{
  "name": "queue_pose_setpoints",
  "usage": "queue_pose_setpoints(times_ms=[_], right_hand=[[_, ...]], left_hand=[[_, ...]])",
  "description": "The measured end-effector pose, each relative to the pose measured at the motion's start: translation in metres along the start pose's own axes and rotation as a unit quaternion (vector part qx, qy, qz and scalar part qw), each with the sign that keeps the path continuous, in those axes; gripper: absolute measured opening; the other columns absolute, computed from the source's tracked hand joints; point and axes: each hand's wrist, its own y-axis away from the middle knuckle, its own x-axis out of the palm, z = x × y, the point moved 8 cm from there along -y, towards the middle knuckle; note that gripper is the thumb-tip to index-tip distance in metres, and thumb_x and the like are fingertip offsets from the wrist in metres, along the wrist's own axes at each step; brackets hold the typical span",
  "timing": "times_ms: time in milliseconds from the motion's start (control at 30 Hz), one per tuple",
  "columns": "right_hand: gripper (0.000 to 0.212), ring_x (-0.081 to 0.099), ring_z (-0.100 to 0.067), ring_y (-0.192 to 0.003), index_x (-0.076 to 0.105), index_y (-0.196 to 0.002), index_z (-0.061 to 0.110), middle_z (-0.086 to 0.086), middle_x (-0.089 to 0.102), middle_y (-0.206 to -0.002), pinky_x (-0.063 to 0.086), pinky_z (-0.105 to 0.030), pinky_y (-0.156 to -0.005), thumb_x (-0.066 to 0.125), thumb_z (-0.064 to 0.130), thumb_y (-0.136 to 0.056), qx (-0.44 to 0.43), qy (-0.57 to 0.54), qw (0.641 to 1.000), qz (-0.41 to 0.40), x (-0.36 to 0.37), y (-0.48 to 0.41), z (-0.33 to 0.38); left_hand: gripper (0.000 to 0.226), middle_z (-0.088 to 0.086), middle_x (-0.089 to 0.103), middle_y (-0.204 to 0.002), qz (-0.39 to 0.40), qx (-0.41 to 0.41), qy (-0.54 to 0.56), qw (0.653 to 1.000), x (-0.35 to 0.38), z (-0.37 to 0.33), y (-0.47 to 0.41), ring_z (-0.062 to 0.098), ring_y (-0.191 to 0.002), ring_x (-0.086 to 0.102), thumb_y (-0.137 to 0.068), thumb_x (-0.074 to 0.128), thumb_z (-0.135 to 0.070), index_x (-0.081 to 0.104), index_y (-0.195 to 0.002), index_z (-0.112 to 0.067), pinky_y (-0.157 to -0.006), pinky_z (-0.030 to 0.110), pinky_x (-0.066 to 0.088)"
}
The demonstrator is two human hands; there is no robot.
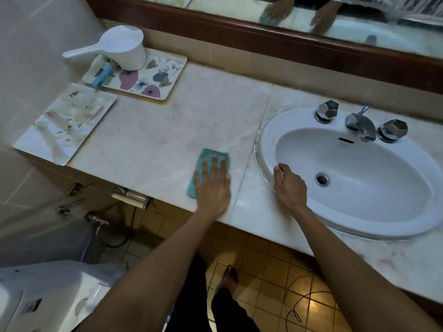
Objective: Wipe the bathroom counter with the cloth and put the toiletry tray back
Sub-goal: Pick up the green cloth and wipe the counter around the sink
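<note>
A teal cloth (211, 155) lies flat on the pale marble counter (167, 130), near its front edge and left of the sink. My left hand (212, 183) presses down on the cloth with fingers spread. My right hand (288, 185) rests on the front left rim of the white sink (407, 219), holding nothing. A white toiletry tray (31, 146) with several small wrapped items sits at the counter's far left end. Behind it lies a floral tray (153, 77) carrying a white water dipper (124, 47) and a blue item (102, 76).
Two chrome tap knobs (327, 111) and a spout (362, 125) stand behind the basin. A wood-framed mirror (335, 17) runs along the back wall. A toilet (55, 291) stands at lower left, with a spray hose (96, 221) under the counter. A cable (297, 305) lies on the tiled floor.
</note>
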Motion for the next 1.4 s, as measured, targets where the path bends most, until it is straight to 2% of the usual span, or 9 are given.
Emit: queue_pose_setpoints(times_ms=[167, 267, 400, 633, 800, 1033, 1233, 1300, 1400], right_hand=[[0.046, 0.064, -0.036, -0.088, 0.052, -0.127, 0.020, -0.010, 0.070, -0.096, 0.043, -0.039, -0.076, 0.025, 0.047, -0.102, 0.002, 0.011, 1.000, 0.002, -0.002, 0.002, 0.003], [0.046, 0.061, -0.037, -0.107, 0.050, -0.131, 0.018, -0.011, 0.067, -0.114, 0.044, -0.042, -0.087, 0.028, 0.047, -0.102, 0.039, -0.019, 0.999, 0.024, -0.001, -0.001, 0.011], [0.056, 0.034, -0.035, -0.140, 0.028, -0.149, 0.011, -0.015, 0.030, -0.156, 0.034, -0.050, -0.111, 0.038, 0.039, -0.102, -0.011, 0.002, 1.000, 0.009, 0.001, -0.019, 0.063], [0.052, 0.027, -0.040, -0.139, 0.036, -0.144, 0.009, -0.017, 0.028, -0.155, 0.037, -0.055, -0.106, 0.041, 0.036, -0.100, -0.032, 0.085, 0.996, -0.004, 0.019, -0.032, 0.096], [0.052, 0.025, -0.037, -0.145, 0.026, -0.153, 0.018, -0.007, 0.017, -0.164, 0.033, -0.053, -0.112, 0.035, 0.031, -0.104, -0.076, 0.106, 0.991, 0.025, 0.023, -0.021, 0.067], [0.051, 0.034, -0.035, -0.142, 0.023, -0.154, 0.027, 0.002, 0.013, -0.166, 0.040, -0.052, -0.107, 0.033, 0.030, -0.104, -0.080, 0.072, 0.994, 0.036, 0.018, -0.011, 0.058], [0.050, 0.049, -0.035, -0.129, 0.018, -0.153, 0.037, -0.002, 0.024, -0.162, 0.045, -0.050, -0.100, 0.027, 0.041, -0.104, -0.061, 0.077, 0.993, 0.067, 0.007, 0.007, 0.036], [0.051, 0.048, -0.031, -0.130, 0.016, -0.154, 0.039, -0.001, 0.035, -0.156, 0.043, -0.048, -0.101, 0.026, 0.045, -0.104, -0.061, 0.070, 0.992, 0.085, 0.002, 0.015, 0.026], [0.053, 0.048, -0.027, -0.131, 0.021, -0.154, 0.034, -0.001, 0.043, -0.153, 0.039, -0.044, -0.104, 0.026, 0.050, -0.103, -0.028, 0.060, 0.992, 0.104, -0.008, 0.028, 0.001]], left_hand=[[0.054, -0.008, -0.005, -0.168, 0.060, 0.216, -0.023, 0.974, 0.029, -0.031, 0.062, 0.018, -0.155, -0.014, -0.108, 0.013, -0.047, 0.002, -0.160, -0.037, -0.125, 0.051, 0.000], [0.052, -0.011, -0.004, -0.169, 0.073, 0.283, -0.038, 0.956, 0.013, 0.007, 0.060, 0.013, -0.155, -0.012, -0.109, 0.013, -0.046, 0.001, -0.159, -0.041, -0.125, 0.046, -0.004], [0.052, -0.012, -0.007, -0.168, 0.063, 0.197, -0.055, 0.977, -0.023, 0.089, 0.024, 0.012, -0.154, -0.012, -0.107, 0.010, -0.049, -0.005, -0.157, -0.045, -0.125, 0.047, -0.001], [0.054, -0.005, 0.006, -0.169, 0.007, -0.020, -0.030, 0.999, -0.084, 0.220, -0.048, 0.022, -0.156, 0.002, -0.107, 0.018, -0.045, 0.012, -0.160, -0.035, -0.122, 0.049, 0.000], [0.057, 0.001, 0.002, -0.169, -0.034, -0.135, 0.014, 0.990, -0.077, 0.184, -0.092, 0.028, -0.155, 0.001, -0.107, 0.020, -0.041, 0.008, -0.161, -0.028, -0.122, 0.053, -0.001], [0.054, 0.001, 0.012, -0.168, 0.031, 0.119, 0.015, 0.992, -0.014, 0.020, -0.035, 0.028, -0.155, 0.006, -0.107, 0.025, -0.040, 0.018, -0.160, -0.029, -0.123, 0.057, 0.005], [0.051, -0.012, 0.003, -0.168, 0.098, 0.430, -0.080, 0.894, -0.012, 0.048, 0.005, 0.013, -0.155, -0.005, -0.108, 0.011, -0.050, 0.003, -0.157, -0.046, -0.124, 0.038, -0.008], [0.051, -0.012, 0.007, -0.168, 0.079, 0.416, -0.108, 0.899, -0.025, 0.065, -0.018, 0.013, -0.155, 0.000, -0.108, 0.016, -0.049, 0.010, -0.158, -0.045, -0.124, 0.038, -0.002], [0.050, -0.007, 0.020, -0.166, 0.020, 0.271, -0.080, 0.959, -0.034, 0.064, -0.049, 0.019, -0.154, 0.015, -0.107, 0.026, -0.043, 0.022, -0.157, -0.041, -0.125, 0.044, 0.008]])
